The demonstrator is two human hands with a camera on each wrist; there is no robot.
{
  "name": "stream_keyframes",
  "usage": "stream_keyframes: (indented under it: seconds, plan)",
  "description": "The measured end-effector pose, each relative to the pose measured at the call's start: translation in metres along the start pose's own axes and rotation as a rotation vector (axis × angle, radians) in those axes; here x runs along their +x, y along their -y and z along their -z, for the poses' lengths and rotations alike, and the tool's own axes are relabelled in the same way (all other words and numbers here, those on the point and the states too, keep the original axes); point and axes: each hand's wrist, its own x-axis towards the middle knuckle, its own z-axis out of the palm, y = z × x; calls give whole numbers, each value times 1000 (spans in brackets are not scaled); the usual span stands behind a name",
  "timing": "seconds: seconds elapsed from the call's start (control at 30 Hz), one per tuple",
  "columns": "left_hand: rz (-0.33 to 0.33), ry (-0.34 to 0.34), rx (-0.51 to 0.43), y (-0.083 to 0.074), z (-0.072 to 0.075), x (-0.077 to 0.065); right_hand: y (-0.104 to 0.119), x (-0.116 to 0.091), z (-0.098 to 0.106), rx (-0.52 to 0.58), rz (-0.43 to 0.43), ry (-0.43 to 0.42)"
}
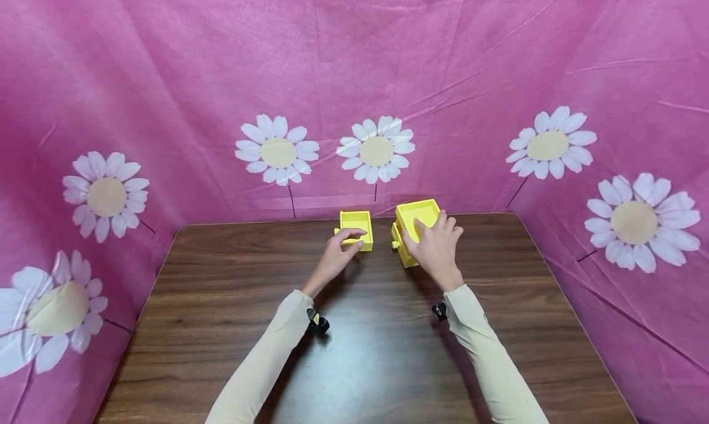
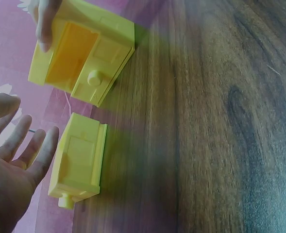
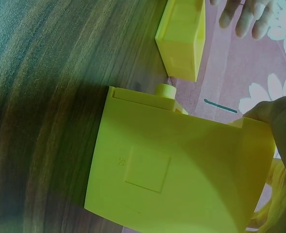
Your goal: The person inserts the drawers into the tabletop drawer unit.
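The right hand (image 1: 439, 247) grasps a yellow, boxy plastic cabinet (image 3: 181, 170) near the surface (image 1: 376, 313)'s far edge; the left hand (image 1: 335, 254), loosely spread, hovers by a yellow knobbed drawer (image 2: 80, 155).

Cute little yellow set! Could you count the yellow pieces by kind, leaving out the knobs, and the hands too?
Yellow cabinet: 1
Yellow drawers: 2 (loose drawer, fitted drawer in the cabinet)
Hands: 2 (left hand, right hand)
Total: 5
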Motion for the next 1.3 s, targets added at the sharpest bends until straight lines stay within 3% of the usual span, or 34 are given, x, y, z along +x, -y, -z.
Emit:
stream_keyframes:
  seconds: [0.17, 0.33, 0.57, 0.77, 1.3]
  plan:
    - [-4, -4, 1, 2, 3, 1, 1, 1, 3, -2, -1, 6]
    - [-20, -54, 2, 5, 8, 0, 2, 0, 1, 0, -3, 18]
    - [-81, -210, -12, 12, 13, 6, -1, 0, 2, -2, -7, -4]
    - [-64, -314, 40, 24, 18, 6, -2, -1, 2, 0, -5, 3]
    - [31, -316, 107, 34, 31, 5, 1, -1, 2, 1, -1, 21]
